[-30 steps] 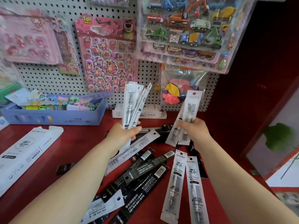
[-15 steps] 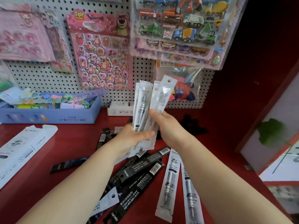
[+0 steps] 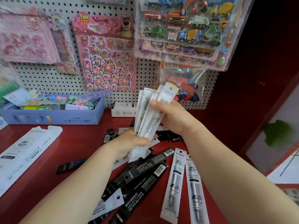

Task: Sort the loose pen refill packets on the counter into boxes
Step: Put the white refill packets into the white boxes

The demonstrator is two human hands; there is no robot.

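A bundle of white refill packets (image 3: 150, 113) stands upright above the red counter (image 3: 72, 147). My left hand (image 3: 129, 143) grips its lower end. My right hand (image 3: 171, 115) grips the upper half, thumb across the front. Below them lie several black refill packets (image 3: 145, 172) in a loose pile, and two white refill packets (image 3: 182, 183) lie side by side to their right. A small white box (image 3: 123, 109) lies against the pegboard behind the bundle. A flattened white carton (image 3: 27, 151) lies at the left.
A blue box (image 3: 53, 117) full of colourful paper items sits at the back left. Sticker sheets (image 3: 105, 52) and a bag of balloons (image 3: 187, 88) hang on the pegboard. A dark red wall (image 3: 258, 78) closes the right side.
My right hand brought its white packets left and joined them to the ones in my left hand. Both hands now hold one bundle together.
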